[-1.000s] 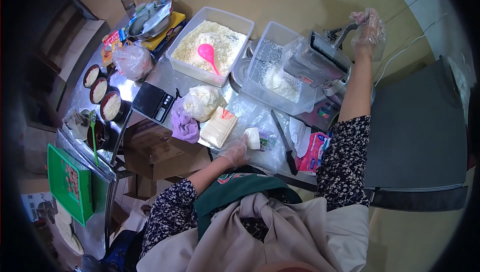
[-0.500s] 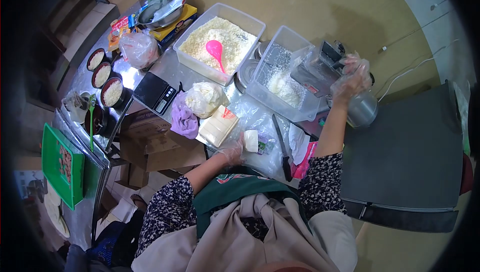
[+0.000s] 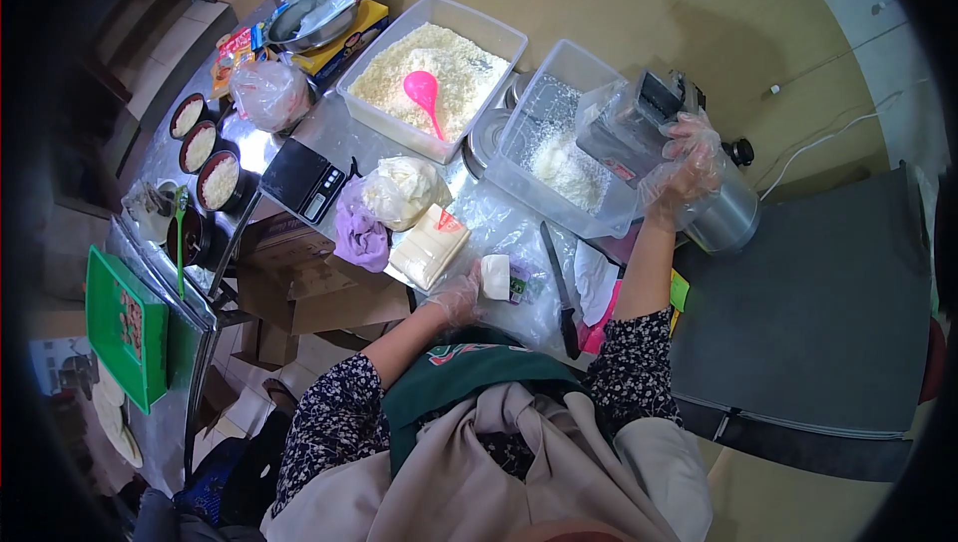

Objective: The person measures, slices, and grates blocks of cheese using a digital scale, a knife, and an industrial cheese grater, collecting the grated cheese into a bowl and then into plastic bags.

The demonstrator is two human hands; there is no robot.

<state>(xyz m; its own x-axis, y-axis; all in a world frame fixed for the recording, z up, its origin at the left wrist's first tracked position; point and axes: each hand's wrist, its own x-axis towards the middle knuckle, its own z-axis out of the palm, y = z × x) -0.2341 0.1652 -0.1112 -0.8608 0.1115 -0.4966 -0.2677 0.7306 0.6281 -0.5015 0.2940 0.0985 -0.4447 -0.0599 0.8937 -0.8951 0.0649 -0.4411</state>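
Observation:
My right hand (image 3: 684, 168), in a clear plastic glove, is curled against the back of a grating machine (image 3: 624, 133) with a clear front cover. The machine's mouth hangs over a clear plastic tub (image 3: 514, 158) holding a heap of white shreds (image 3: 566, 175). My left hand (image 3: 456, 300), also gloved, lies low with its fingers apart beside a small white block (image 3: 495, 277). Just above it is a larger pale wrapped block (image 3: 430, 247). A dark-handled knife (image 3: 559, 277) lies on the plastic sheet (image 3: 499, 233) to the right.
Another tub (image 3: 489, 133) holds pale shreds and a pink spoon (image 3: 422, 93). A black scale (image 3: 299, 181), a purple cloth or bag (image 3: 360, 233) and a knotted bag (image 3: 406, 193) lie left. Small bowls (image 3: 220, 183) and a green tray (image 3: 155, 372) are farther left. A grey-topped table (image 3: 798, 312) stands right.
My right hand has shifted slightly left and down along the machine, nearer its hopper. My left hand has drawn back a little from the small white block.

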